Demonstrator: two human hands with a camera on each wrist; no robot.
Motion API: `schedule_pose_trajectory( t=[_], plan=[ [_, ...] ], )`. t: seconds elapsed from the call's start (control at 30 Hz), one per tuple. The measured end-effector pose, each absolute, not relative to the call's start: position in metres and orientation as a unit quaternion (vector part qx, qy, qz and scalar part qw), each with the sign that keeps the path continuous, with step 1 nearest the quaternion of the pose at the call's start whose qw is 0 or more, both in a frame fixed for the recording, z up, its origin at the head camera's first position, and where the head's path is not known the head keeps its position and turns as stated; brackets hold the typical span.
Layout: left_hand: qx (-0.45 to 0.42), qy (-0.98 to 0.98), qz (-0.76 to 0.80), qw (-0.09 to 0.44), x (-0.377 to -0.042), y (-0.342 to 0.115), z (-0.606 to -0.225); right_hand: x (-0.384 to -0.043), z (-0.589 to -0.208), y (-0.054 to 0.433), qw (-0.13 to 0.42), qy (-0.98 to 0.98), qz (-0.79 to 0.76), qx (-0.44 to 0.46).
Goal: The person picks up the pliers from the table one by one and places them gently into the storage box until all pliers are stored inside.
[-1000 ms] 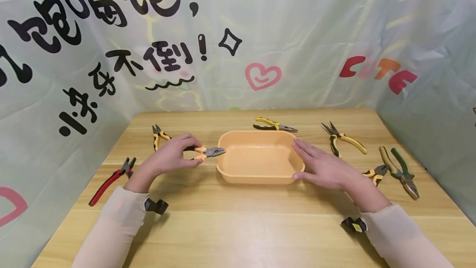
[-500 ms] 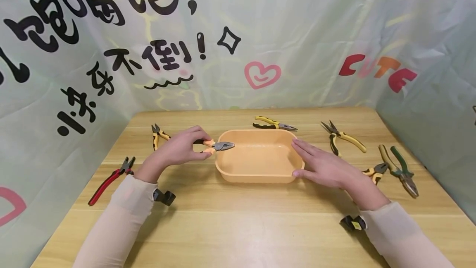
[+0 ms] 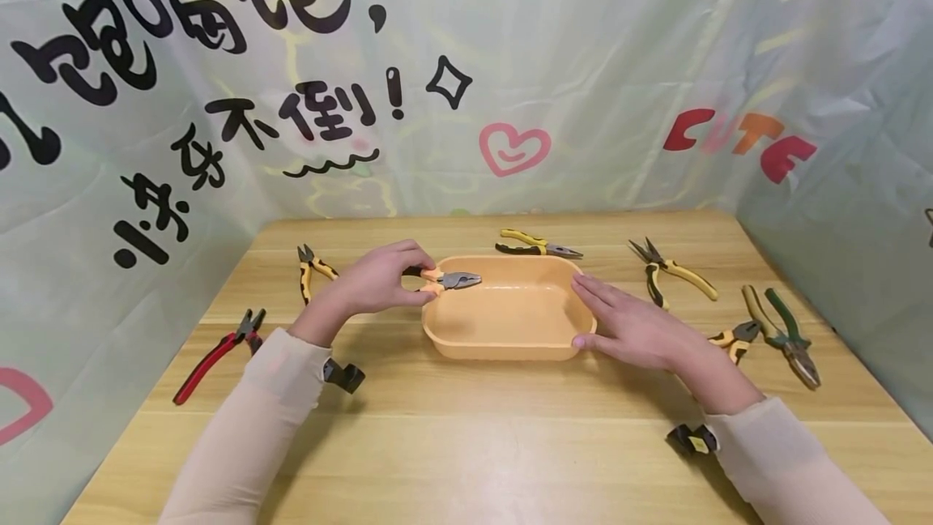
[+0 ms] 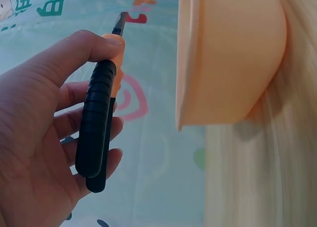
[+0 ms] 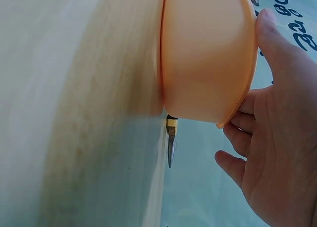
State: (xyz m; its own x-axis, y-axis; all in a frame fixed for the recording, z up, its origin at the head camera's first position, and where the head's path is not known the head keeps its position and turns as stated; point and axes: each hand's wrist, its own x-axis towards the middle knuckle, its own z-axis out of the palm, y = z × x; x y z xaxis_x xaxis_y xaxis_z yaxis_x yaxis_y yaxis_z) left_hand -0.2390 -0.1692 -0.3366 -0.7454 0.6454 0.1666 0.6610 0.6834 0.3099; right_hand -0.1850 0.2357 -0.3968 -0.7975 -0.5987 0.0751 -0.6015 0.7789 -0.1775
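Note:
My left hand grips a pair of combination pliers by its orange and black handles. The metal nose points right and hangs over the left part of a light orange plastic bin. In the left wrist view the thumb lies along the pliers, with the fingers behind the handles, beside the bin wall. At the bin's right end rests my right hand, fingers straight along the rim and thumb at the near corner. The right wrist view shows that hand against the rim of the bin.
On the wooden table lie red-handled pliers and small yellow-black pliers at left. Long-nose pliers lie behind the bin. At right are needle-nose pliers, yellow-black pliers and green-handled pliers. A printed cloth hangs behind.
My left hand has moved right and slightly away from me, carrying the pliers from the bin's left rim to over its inside. My right hand has stayed on the bin.

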Motion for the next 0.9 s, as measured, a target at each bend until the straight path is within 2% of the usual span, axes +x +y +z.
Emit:
schedule_pose_trajectory(
  t=[0.9],
  plan=[
    [-0.348, -0.927, -0.140, -0.018, -0.259, -0.125, -0.332, -0.185, -0.398, 0.236, 0.002, -0.945, 0.103, 0.311]
  ],
)
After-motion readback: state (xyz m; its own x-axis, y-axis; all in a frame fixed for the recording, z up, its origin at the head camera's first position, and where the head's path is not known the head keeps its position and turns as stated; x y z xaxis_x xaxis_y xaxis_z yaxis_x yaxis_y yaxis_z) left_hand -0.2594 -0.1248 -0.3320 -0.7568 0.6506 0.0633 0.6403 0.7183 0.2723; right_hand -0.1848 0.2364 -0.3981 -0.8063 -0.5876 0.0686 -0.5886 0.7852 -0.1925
